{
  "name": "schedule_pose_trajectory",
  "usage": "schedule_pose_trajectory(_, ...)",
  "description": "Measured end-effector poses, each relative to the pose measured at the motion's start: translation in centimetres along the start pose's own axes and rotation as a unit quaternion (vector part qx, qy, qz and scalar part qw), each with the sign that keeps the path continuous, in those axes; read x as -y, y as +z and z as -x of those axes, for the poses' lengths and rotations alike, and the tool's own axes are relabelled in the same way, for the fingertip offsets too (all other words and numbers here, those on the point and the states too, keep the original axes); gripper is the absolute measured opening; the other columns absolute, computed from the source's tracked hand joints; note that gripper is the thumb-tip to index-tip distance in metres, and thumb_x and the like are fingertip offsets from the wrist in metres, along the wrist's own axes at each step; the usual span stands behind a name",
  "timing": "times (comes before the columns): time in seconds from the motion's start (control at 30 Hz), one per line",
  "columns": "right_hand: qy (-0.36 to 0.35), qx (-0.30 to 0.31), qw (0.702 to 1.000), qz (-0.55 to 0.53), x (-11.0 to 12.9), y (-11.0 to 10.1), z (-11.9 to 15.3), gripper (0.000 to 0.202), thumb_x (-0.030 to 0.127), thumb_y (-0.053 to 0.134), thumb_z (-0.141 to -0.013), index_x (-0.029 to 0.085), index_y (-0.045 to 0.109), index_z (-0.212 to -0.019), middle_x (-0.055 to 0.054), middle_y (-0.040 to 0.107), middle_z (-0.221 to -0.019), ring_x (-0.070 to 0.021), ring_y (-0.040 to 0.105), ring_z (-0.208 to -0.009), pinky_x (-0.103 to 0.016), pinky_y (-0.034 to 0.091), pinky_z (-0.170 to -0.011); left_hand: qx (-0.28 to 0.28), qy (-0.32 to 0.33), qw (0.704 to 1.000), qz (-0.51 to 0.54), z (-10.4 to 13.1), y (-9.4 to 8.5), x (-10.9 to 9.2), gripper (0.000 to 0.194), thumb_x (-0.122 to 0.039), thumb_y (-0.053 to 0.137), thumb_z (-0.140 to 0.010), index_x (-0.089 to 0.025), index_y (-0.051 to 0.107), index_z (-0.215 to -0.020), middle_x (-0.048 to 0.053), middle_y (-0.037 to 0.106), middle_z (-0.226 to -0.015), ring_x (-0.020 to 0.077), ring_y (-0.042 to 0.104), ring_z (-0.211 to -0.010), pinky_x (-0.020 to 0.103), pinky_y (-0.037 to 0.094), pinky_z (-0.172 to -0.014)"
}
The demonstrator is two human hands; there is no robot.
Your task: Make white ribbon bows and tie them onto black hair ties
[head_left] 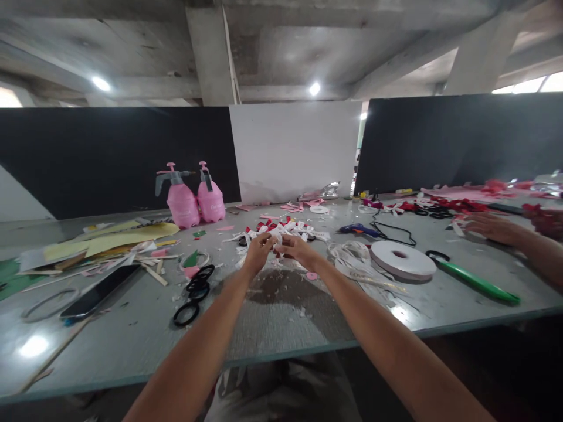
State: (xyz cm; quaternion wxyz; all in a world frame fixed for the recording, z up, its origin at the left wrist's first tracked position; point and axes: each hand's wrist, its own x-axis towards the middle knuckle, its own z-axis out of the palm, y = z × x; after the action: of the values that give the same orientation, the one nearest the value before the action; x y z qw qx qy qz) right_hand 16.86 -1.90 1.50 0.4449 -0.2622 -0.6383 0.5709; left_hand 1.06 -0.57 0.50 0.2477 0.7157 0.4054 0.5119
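Observation:
Close together over the middle of the table, my left hand [259,251] and my right hand [295,249] both pinch a small white ribbon piece [277,239]. Its exact shape is partly hidden by my fingers. Just behind them lies a pile of white and red ribbon bows [292,227]. To the right of my right hand is a loose bundle of white printed ribbon [352,261], beside a white ribbon roll [402,259]. Black rings [197,287] lie on the table left of my left forearm.
Two pink spray bottles [182,202] stand at the back left. A phone [103,291] and paper scraps [109,239] lie left. On the right are a blue glue gun [358,230] with a black cord and a green tool [479,282]. Another person's hand [495,227] works far right.

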Motion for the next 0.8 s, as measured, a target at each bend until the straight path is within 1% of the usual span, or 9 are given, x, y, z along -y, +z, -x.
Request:
schedule_pose_trajectory(0.1,0.007,-0.033,0.999,-0.011,-0.3,-0.1,-0.2,0.040,0.052,0.075,-0.061,0.015,0.063,-0.071,0.000,0.059,-0.064,-0.0117,0.054,-0.060,-0.027,0.046,-0.063,0.007,-0.010,1.000,0.027,0.0,-0.1,-0.3,0.032,-0.044,0.051,-0.081,-0.016,0.057,-0.066,-0.001,0.052,-0.059,0.0113,0.049,-0.058,0.023,0.040,-0.056)
schedule_pose_trajectory(0.17,-0.007,-0.047,0.999,0.011,-0.6,-0.3,-0.4,0.041,0.051,0.077,-0.058,0.014,0.062,-0.063,0.001,0.057,-0.058,-0.0113,0.052,-0.058,-0.027,0.045,-0.064,-0.011,-0.011,1.000,0.013,-0.1,-0.2,-0.5,0.033,-0.044,0.052,-0.080,-0.016,0.060,-0.065,-0.001,0.053,-0.058,0.0107,0.049,-0.057,0.022,0.039,-0.055)
schedule_pose_trajectory(0.23,-0.017,-0.047,0.998,0.034,-0.8,-0.5,-0.6,0.040,0.050,0.078,-0.058,0.014,0.061,-0.057,0.001,0.056,-0.055,-0.0110,0.051,-0.056,-0.026,0.044,-0.063,-0.039,-0.017,0.999,-0.014,-0.1,-0.4,-0.6,0.035,-0.044,0.052,-0.080,-0.015,0.062,-0.065,-0.002,0.053,-0.055,0.0101,0.047,-0.054,0.022,0.036,-0.054)
schedule_pose_trajectory(0.33,-0.012,-0.039,0.998,0.046,-1.1,-0.5,-0.7,0.038,0.048,0.078,-0.058,0.014,0.062,-0.058,0.002,0.055,-0.054,-0.0097,0.049,-0.054,-0.025,0.043,-0.060,-0.069,-0.032,0.996,-0.043,-0.1,-0.8,-0.6,0.036,-0.046,0.053,-0.080,-0.014,0.064,-0.066,-0.003,0.051,-0.051,0.0095,0.045,-0.049,0.022,0.033,-0.051)
schedule_pose_trajectory(0.47,0.004,-0.036,0.999,0.032,-0.9,-0.2,-0.4,0.037,0.046,0.080,-0.055,0.014,0.062,-0.059,0.003,0.056,-0.056,-0.0088,0.048,-0.053,-0.024,0.041,-0.058,-0.084,-0.034,0.994,-0.069,0.0,-0.9,-0.4,0.037,-0.047,0.054,-0.081,-0.014,0.064,-0.067,-0.003,0.049,-0.051,0.0092,0.043,-0.049,0.022,0.029,-0.049)
schedule_pose_trajectory(0.57,0.011,-0.040,0.999,0.030,-0.7,-0.2,-0.3,0.037,0.046,0.080,-0.055,0.015,0.061,-0.061,0.003,0.055,-0.058,-0.0087,0.049,-0.052,-0.024,0.040,-0.055,-0.114,-0.016,0.991,-0.070,0.1,-0.9,-0.3,0.036,-0.047,0.054,-0.082,-0.015,0.060,-0.066,-0.003,0.050,-0.055,0.0087,0.043,-0.051,0.022,0.031,-0.050)
schedule_pose_trajectory(0.67,0.007,-0.059,0.997,0.040,-0.6,-0.4,-0.3,0.039,0.048,0.078,-0.057,0.015,0.058,-0.060,0.005,0.049,-0.054,-0.0074,0.044,-0.048,-0.023,0.038,-0.050,-0.151,0.023,0.986,-0.063,0.4,-0.9,-0.8,0.026,-0.042,0.056,-0.082,-0.016,0.058,-0.077,-0.003,0.055,-0.064,0.0082,0.045,-0.054,0.021,0.036,-0.053)
schedule_pose_trajectory(0.73,0.000,-0.080,0.996,0.048,-0.7,-0.6,-0.4,0.040,0.050,0.077,-0.059,0.015,0.056,-0.060,0.006,0.046,-0.052,-0.0066,0.041,-0.047,-0.022,0.036,-0.048,-0.135,0.054,0.987,-0.065,0.6,-1.0,-1.2,0.019,-0.036,0.056,-0.083,-0.018,0.060,-0.087,-0.001,0.059,-0.072,0.0087,0.048,-0.058,0.021,0.039,-0.057)
schedule_pose_trajectory(0.8,-0.005,-0.098,0.994,0.053,-0.7,-0.8,-0.5,0.041,0.052,0.074,-0.061,0.016,0.055,-0.060,0.006,0.045,-0.053,-0.0065,0.041,-0.046,-0.021,0.036,-0.047,-0.090,0.087,0.989,-0.079,0.7,-1.1,-1.6,0.017,-0.033,0.055,-0.084,-0.019,0.061,-0.090,0.001,0.062,-0.080,0.0097,0.052,-0.064,0.022,0.042,-0.062)
